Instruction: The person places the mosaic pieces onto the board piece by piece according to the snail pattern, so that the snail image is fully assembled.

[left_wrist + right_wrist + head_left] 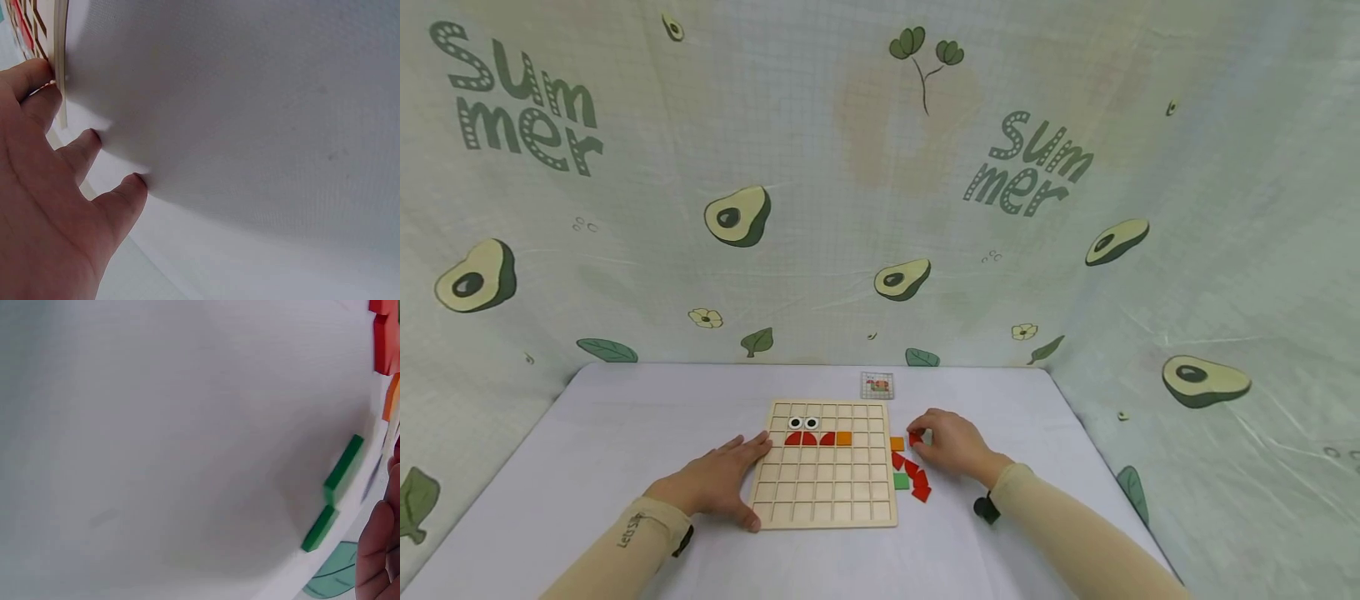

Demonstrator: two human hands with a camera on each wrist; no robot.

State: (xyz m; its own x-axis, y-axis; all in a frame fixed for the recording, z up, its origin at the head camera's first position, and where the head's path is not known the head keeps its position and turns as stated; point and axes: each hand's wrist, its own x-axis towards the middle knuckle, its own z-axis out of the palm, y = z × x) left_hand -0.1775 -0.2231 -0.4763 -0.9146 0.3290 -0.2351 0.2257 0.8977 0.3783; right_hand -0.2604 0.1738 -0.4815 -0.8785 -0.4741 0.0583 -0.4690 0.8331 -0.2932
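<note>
"Where does the left hand rest?"

"Fingers spread and gripping nothing, the left hand [718, 481] lies along the left side of a gridded wooden board [824, 512], set between the tabletop's [625, 433] left and right edges."

"How much of the board is filled?"

"Only upper cells: two eye discs [795, 423], and below them three red pieces [809, 439] followed rightward by an orange square [844, 439]. The lower rows are bare."

"And past those?"

"A small picture card [877, 385] near the tabletop's far edge, its coloured design too small to read. Then, just right of the board, a second orange square [897, 444], a green square [901, 481] and several loose red tiles [921, 479]. The right wrist view adds two green blocks [344, 467]."

"So, under half placed?"

"Judging by the loose pieces, apparently. Nearest the tabletop's right edge, the right hand [955, 443] pinches another red piece [915, 437], off the board."
</note>
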